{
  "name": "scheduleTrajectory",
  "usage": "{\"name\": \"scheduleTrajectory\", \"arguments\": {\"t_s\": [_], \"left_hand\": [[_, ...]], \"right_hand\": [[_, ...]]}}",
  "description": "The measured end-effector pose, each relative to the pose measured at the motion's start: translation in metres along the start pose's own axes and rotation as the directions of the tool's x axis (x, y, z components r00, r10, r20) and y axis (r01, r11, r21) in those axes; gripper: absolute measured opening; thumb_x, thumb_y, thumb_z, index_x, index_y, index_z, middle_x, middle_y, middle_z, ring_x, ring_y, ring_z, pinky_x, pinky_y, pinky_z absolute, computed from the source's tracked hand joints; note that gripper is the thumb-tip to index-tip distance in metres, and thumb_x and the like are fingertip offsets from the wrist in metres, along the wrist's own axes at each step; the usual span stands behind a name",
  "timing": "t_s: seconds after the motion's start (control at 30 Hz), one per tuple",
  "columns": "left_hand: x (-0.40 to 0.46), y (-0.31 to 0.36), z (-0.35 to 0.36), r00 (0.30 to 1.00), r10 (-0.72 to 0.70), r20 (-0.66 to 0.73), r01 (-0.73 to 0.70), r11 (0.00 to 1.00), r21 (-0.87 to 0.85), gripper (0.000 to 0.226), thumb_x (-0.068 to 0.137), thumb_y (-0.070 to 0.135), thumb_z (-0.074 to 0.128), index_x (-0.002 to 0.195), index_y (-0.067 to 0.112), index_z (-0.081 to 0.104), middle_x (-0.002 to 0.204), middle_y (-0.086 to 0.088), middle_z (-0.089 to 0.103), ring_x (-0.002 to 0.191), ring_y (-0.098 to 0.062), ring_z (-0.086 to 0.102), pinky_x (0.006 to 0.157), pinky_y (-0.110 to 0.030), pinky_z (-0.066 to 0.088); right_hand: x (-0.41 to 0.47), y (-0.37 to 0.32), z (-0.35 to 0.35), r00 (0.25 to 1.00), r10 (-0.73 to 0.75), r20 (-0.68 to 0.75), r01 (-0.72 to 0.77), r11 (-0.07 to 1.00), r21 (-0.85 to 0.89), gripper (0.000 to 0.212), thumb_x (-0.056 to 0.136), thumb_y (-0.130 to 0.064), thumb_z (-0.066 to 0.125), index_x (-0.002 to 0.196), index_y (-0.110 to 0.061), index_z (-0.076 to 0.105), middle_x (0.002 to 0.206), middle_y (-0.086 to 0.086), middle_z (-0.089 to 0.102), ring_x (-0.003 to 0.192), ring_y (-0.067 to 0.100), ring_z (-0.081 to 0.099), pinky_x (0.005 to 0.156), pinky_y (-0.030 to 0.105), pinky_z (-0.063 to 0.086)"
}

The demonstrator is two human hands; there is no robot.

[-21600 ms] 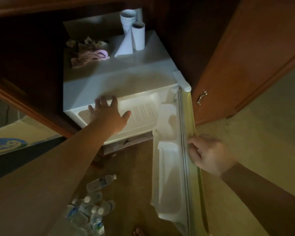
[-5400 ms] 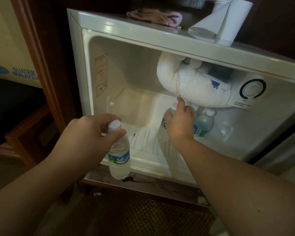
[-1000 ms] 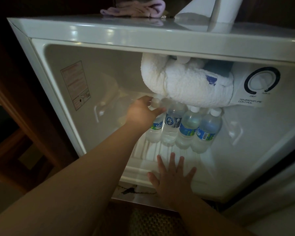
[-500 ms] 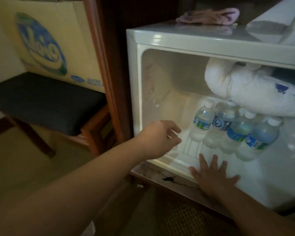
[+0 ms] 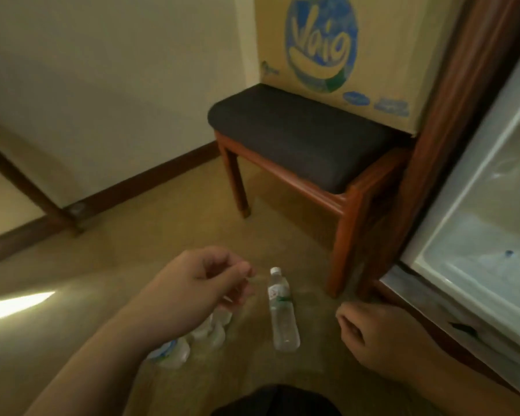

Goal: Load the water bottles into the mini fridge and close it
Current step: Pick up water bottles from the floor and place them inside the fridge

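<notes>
A clear water bottle [image 5: 281,310] with a white cap lies on the carpet between my hands. More bottles [image 5: 192,337] lie in a loose pile partly under my left hand [image 5: 198,289], which hovers above them with fingers curled and nothing held. My right hand [image 5: 379,340] hangs loosely curled and empty near the fridge's lower front corner. Only the left part of the open white mini fridge [image 5: 475,235] shows at the right edge; the bottles inside it are out of view.
A wooden bench [image 5: 300,139] with a dark cushion stands beside the fridge cabinet post [image 5: 439,121], and a cardboard water box [image 5: 336,52] rests on it. A dark baseboard [image 5: 138,184] runs along the wall. Tan carpet lies around the bottles.
My view has swung left and down from the fridge to the floor. My left hand left the fridge and now hovers over the floor bottles; my right hand came off the fridge's sill.
</notes>
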State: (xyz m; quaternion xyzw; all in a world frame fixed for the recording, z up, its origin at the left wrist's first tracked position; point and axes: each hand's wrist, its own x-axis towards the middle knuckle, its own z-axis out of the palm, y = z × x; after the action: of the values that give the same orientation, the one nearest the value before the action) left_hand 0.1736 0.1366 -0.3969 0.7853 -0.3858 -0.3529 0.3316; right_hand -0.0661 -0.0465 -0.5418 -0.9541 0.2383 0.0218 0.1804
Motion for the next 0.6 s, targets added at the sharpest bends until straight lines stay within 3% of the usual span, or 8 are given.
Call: {"name": "scheduleTrajectory", "arguments": {"t_s": [0.13, 0.27, 0.33, 0.4, 0.47, 0.53, 0.6], "left_hand": [[-0.024, -0.044, -0.024, 0.943, -0.1, -0.317, 0.101, 0.995, -0.013, 0.019, 0.101, 0.031, 0.057, 0.095, 0.025, 0.074, 0.083, 0.007, 0.077, 0.074, -0.008, 0.072, 0.08, -0.039, 0.061], [-0.031, -0.088, -0.036, 0.828, -0.085, -0.554, 0.211, 0.963, 0.168, 0.01, 0.097, 0.043, 0.06, 0.094, 0.038, 0.068, 0.078, 0.018, 0.072, 0.076, -0.001, 0.067, 0.066, -0.025, 0.052], [-0.031, -0.111, -0.038, 0.81, -0.103, -0.577, 0.285, 0.929, 0.234, 0.006, 0.095, 0.046, 0.06, 0.099, 0.044, 0.064, 0.088, 0.022, 0.067, 0.092, -0.002, 0.064, 0.073, -0.024, 0.05], [-0.031, -0.134, -0.038, 0.812, -0.15, -0.565, 0.38, 0.87, 0.314, 0.023, 0.093, 0.049, 0.061, 0.116, 0.046, 0.06, 0.107, 0.02, 0.062, 0.113, -0.012, 0.056, 0.093, -0.033, 0.049], [-0.03, -0.153, -0.038, 0.804, -0.237, -0.546, 0.483, 0.796, 0.365, 0.044, 0.092, 0.049, 0.063, 0.134, 0.043, 0.052, 0.129, 0.008, 0.055, 0.13, -0.021, 0.043, 0.106, -0.039, 0.041], [-0.027, -0.169, -0.035, 0.793, -0.343, -0.503, 0.553, 0.752, 0.359, 0.06, 0.092, 0.047, 0.064, 0.147, 0.042, 0.041, 0.144, 0.0, 0.047, 0.139, -0.028, 0.035, 0.11, -0.042, 0.038], [-0.021, -0.182, -0.03, 0.787, -0.425, -0.446, 0.591, 0.725, 0.352, 0.069, 0.091, 0.043, 0.066, 0.152, 0.042, 0.034, 0.151, -0.004, 0.041, 0.142, -0.031, 0.033, 0.11, -0.044, 0.039]], "right_hand": [[0.042, -0.04, 0.025, 0.995, 0.033, 0.091, -0.041, 0.995, 0.088, 0.009, 0.101, -0.048, 0.045, 0.108, -0.044, 0.05, 0.084, -0.014, 0.057, 0.073, -0.001, 0.057, 0.064, 0.017, 0.045], [0.079, -0.074, 0.048, 0.996, 0.05, 0.075, -0.054, 0.997, 0.048, 0.014, 0.101, -0.048, 0.047, 0.113, -0.044, 0.049, 0.096, -0.014, 0.058, 0.082, -0.001, 0.057, 0.074, 0.021, 0.054], [0.1, -0.091, 0.053, 0.996, 0.024, 0.091, -0.031, 0.997, 0.075, 0.021, 0.101, -0.049, 0.045, 0.121, -0.043, 0.048, 0.093, -0.013, 0.057, 0.081, 0.0, 0.057, 0.071, 0.021, 0.052], [0.121, -0.114, 0.052, 0.995, -0.039, 0.086, 0.028, 0.992, 0.122, 0.031, 0.102, -0.054, 0.041, 0.13, -0.042, 0.046, 0.096, -0.013, 0.06, 0.084, 0.001, 0.058, 0.073, 0.024, 0.053], [0.141, -0.139, 0.05, 0.99, -0.13, 0.049, 0.119, 0.974, 0.191, 0.048, 0.099, -0.063, 0.037, 0.141, -0.041, 0.041, 0.118, -0.012, 0.064, 0.101, 0.004, 0.061, 0.086, 0.032, 0.054], [0.157, -0.162, 0.051, 0.975, -0.214, 0.063, 0.189, 0.943, 0.272, 0.06, 0.094, -0.072, 0.039, 0.148, -0.047, 0.03, 0.145, -0.009, 0.047, 0.124, 0.012, 0.054, 0.095, 0.039, 0.049], [0.17, -0.178, 0.054, 0.95, -0.272, 0.151, 0.226, 0.937, 0.265, 0.064, 0.091, -0.072, 0.048, 0.148, -0.056, 0.023, 0.152, -0.008, 0.034, 0.13, 0.017, 0.048, 0.094, 0.039, 0.047]]}}
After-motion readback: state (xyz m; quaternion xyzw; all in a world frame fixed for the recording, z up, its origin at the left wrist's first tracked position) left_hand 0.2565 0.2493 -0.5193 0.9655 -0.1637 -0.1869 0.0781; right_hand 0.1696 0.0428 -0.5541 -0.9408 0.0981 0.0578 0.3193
